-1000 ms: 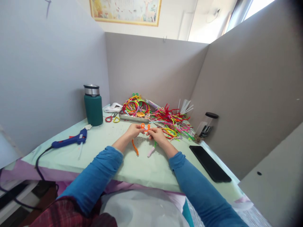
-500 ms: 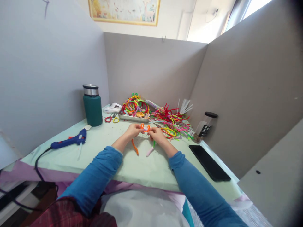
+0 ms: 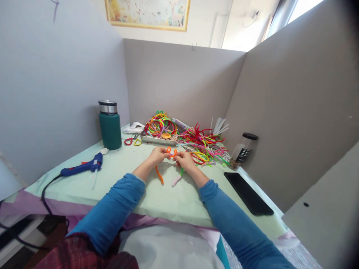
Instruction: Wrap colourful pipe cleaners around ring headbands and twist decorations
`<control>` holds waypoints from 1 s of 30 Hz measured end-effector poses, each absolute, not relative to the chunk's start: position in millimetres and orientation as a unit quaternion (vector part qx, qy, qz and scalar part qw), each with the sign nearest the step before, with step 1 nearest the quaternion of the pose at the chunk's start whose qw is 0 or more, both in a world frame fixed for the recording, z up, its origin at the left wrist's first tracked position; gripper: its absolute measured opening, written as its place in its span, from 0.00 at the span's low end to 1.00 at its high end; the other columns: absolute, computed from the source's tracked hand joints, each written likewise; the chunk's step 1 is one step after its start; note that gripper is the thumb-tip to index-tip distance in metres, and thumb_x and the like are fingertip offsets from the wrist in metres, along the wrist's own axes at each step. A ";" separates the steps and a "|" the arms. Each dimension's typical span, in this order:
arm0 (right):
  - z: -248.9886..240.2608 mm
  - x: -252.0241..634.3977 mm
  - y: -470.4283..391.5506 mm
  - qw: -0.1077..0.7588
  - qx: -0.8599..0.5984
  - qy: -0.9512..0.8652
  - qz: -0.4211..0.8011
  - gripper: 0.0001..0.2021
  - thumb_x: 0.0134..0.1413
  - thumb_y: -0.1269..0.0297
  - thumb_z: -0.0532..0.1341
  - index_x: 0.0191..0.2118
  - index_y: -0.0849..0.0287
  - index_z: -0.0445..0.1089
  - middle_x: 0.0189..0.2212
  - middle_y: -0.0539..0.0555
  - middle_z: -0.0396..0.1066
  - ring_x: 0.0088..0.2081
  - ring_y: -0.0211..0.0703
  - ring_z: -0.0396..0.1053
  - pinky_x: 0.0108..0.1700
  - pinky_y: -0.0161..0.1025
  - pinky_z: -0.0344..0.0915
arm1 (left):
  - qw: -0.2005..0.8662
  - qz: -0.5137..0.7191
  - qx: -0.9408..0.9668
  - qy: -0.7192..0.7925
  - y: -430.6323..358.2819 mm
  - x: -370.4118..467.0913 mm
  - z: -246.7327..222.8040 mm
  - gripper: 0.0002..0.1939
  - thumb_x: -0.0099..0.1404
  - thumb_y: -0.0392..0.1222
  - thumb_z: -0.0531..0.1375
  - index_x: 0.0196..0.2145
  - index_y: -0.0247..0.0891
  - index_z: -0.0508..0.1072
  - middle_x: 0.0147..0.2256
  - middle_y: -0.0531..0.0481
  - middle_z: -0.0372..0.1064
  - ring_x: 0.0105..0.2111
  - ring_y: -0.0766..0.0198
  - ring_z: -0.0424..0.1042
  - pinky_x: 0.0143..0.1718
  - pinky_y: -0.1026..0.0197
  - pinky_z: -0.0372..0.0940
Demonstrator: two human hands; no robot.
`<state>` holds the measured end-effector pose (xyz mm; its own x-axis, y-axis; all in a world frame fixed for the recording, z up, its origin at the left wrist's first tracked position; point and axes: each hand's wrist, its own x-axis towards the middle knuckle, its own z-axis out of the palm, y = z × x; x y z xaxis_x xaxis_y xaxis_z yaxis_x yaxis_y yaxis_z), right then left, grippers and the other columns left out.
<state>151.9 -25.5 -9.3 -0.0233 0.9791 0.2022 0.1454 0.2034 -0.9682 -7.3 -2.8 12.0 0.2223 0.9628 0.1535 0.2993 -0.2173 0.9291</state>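
The left hand (image 3: 159,155) and right hand (image 3: 184,160) pinch the double-looped orange pipe cleaner (image 3: 175,153) between their fingertips, at three o'clock from the left, nine from the right; its long axis runs nine-to-three, neither hand nearer. Bodyward, an orange strand (image 3: 159,176) points to five o'clock, a pink-tipped green strand (image 3: 176,180) to seven.

Outer sides of orange looped piece (image 3: 173,155) covered by fingertips of left hand (image 3: 159,154) and right hand (image 3: 185,160). Far end of orange strip (image 3: 159,175) hidden by left hand; join to looped piece not discernible. Marks on wall picture (image 3: 148,14) too small to be read; picture cut off by top edge.
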 end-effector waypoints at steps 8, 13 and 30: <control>-4.2 150.0 -28.2 0.505 -0.434 -0.564 0.489 0.06 0.39 0.65 0.59 0.26 0.62 0.69 0.15 0.46 0.65 0.16 0.29 0.55 0.17 0.28 0.50 | 0.471 0.390 0.670 0.421 -1.4 -8.6 12.9 0.15 0.50 0.47 0.64 0.31 0.31 0.75 0.24 0.50 0.72 0.13 0.77 0.47 0.16 0.66 0.40; -2.8 153.6 -26.7 0.503 -0.438 -0.549 0.503 0.05 0.37 0.67 0.59 0.25 0.61 0.67 0.15 0.45 0.63 0.15 0.29 0.54 0.16 0.28 0.46 | 0.469 0.396 0.665 0.425 -6.6 -8.0 17.5 0.14 0.50 0.44 0.65 0.31 0.31 0.74 0.20 0.55 0.66 0.14 0.76 0.51 0.16 0.67 0.44; -5.5 151.2 -29.1 0.497 -0.475 -0.552 0.472 0.13 0.42 0.57 0.64 0.24 0.60 0.62 0.13 0.44 0.61 0.13 0.27 0.51 0.14 0.28 0.44 | 0.417 0.312 0.720 0.458 -1.6 -11.3 13.5 0.14 0.53 0.48 0.64 0.29 0.32 0.74 0.16 0.55 0.64 0.14 0.71 0.59 0.16 0.68 0.51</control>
<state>151.2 -29.1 -5.5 -0.0544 0.9934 0.1007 0.0543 0.1036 -0.9931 -11.3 -1.6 13.5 0.3851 0.9204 0.0678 0.4003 -0.2327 0.8864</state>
